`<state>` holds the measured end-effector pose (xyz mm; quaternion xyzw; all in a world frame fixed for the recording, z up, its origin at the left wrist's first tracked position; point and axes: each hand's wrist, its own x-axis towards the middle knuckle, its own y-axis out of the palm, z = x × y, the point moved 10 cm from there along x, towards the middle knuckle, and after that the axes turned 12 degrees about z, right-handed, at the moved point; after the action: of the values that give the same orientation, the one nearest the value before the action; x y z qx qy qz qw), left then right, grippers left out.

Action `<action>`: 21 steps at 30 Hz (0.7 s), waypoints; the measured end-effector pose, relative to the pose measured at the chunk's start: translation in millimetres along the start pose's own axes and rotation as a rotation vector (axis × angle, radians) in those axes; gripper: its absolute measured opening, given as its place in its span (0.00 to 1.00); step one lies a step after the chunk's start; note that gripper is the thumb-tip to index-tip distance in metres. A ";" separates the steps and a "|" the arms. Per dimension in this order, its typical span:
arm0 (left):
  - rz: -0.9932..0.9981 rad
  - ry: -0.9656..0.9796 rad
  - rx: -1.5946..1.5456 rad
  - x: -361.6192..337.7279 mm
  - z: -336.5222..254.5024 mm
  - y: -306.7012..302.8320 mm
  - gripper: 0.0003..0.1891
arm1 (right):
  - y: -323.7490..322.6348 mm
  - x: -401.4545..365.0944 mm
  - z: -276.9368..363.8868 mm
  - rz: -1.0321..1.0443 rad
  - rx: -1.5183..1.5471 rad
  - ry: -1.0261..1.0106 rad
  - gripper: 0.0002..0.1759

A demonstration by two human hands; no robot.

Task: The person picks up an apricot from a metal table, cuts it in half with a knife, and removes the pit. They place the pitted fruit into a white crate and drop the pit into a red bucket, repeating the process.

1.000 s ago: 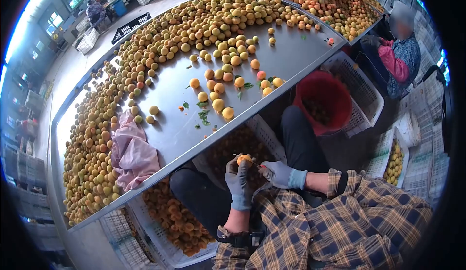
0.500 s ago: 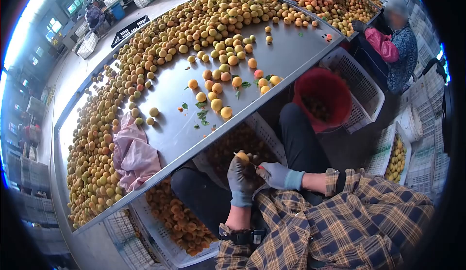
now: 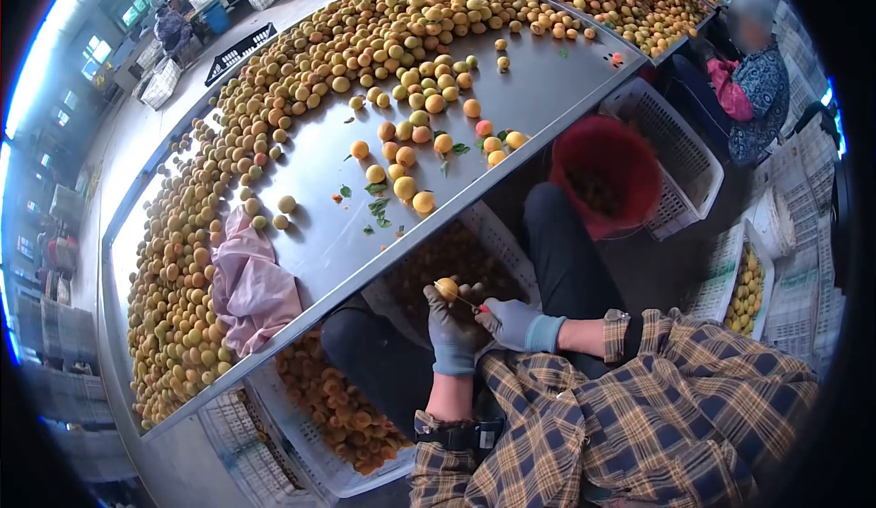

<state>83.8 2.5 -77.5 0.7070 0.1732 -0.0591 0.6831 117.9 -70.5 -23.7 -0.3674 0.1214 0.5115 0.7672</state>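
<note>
Compared with a second ago, the blade tip no longer pokes out past the fruit's far side. The left hand [image 3: 451,327] is curled, fingertips pinching an apricot [image 3: 446,289] just below the near edge of the metal table [image 3: 547,97], above a white crate [image 3: 507,251] of fruit. The right hand [image 3: 511,324] is closed round a small knife [image 3: 467,303], whose blade meets the apricot. The fruit looks light, soft and easily bruised, probably slick once cut, so it is best held lightly at opposite sides, clear of the blade. A red bucket [image 3: 639,157] stands near the right knee.
</note>
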 end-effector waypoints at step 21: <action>0.079 0.025 0.336 12.7 -6.2 8.4 0.21 | -10.4 24.0 -1.8 0.037 0.155 -0.123 0.22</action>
<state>97.4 10.7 -73.3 0.8181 0.1413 -0.0517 0.5550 138.0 -57.2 -33.8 -0.2726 0.1197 0.5364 0.7897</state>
